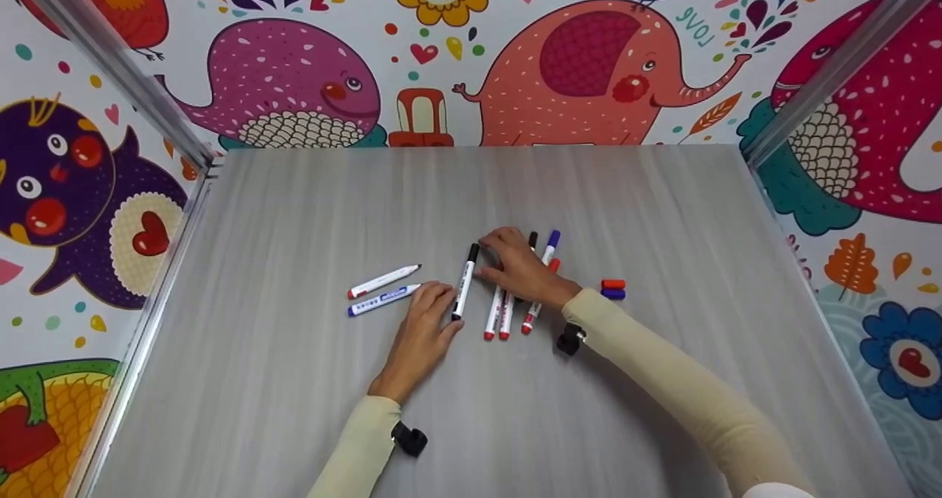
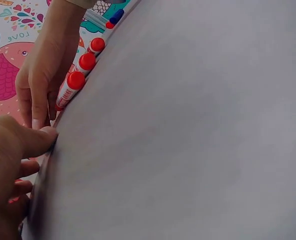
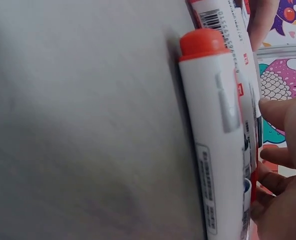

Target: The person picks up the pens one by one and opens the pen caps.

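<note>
A black-capped whiteboard marker lies between the two hands in the head view. My left hand is at its lower left, its thumb close to the marker's near end and its fingers along the left side. From the right, my right hand reaches over other markers, thumb and fingertips near the black cap; the fingers look spread. Under and beside it lie red-ended markers, one with a purple cap. Left of the left hand are an uncapped marker and a blue marker.
A loose red cap and a purple cap lie side by side right of the right hand. The grey wood-grain table meets a cartoon-printed wall at the back, with metal posts at the corners.
</note>
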`<action>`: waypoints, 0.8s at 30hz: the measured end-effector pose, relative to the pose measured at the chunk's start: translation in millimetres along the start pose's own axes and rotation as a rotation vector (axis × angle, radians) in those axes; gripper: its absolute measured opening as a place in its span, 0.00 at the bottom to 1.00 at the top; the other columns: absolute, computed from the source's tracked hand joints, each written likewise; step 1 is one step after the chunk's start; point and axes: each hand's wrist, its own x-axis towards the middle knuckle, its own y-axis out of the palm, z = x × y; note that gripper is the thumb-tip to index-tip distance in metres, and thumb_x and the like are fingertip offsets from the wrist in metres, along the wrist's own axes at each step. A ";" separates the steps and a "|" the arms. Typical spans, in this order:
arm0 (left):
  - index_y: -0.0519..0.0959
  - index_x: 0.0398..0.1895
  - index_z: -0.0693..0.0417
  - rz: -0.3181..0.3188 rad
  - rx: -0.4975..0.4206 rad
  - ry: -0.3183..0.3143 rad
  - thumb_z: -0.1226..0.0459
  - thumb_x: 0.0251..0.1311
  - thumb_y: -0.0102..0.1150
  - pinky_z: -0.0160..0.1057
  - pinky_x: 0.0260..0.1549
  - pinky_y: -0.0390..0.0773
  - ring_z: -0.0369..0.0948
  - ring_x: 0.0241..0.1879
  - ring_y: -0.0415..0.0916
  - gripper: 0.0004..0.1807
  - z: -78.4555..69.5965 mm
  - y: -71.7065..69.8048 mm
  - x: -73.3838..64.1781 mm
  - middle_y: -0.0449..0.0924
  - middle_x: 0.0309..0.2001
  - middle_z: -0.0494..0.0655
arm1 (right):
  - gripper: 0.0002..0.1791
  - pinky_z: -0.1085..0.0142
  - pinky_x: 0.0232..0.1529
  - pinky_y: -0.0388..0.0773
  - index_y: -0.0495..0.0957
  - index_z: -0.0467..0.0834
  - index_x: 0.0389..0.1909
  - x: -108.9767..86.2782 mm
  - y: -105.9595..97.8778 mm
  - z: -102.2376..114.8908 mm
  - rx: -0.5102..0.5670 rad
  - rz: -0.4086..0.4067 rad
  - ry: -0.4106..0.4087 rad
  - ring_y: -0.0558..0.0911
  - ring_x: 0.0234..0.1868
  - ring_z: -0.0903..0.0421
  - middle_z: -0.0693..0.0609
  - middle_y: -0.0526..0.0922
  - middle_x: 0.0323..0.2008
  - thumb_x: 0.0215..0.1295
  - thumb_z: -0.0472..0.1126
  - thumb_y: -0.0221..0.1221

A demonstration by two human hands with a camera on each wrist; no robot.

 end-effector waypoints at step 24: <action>0.83 0.67 0.66 0.099 -0.025 -0.025 0.67 0.68 0.76 0.55 0.74 0.71 0.51 0.75 0.67 0.26 -14.7 -13.4 -3.3 0.79 0.69 0.55 | 0.29 0.44 0.77 0.66 0.77 0.35 0.72 -4.8 -10.3 15.3 0.005 0.033 0.000 0.68 0.74 0.40 0.38 0.74 0.70 0.83 0.51 0.63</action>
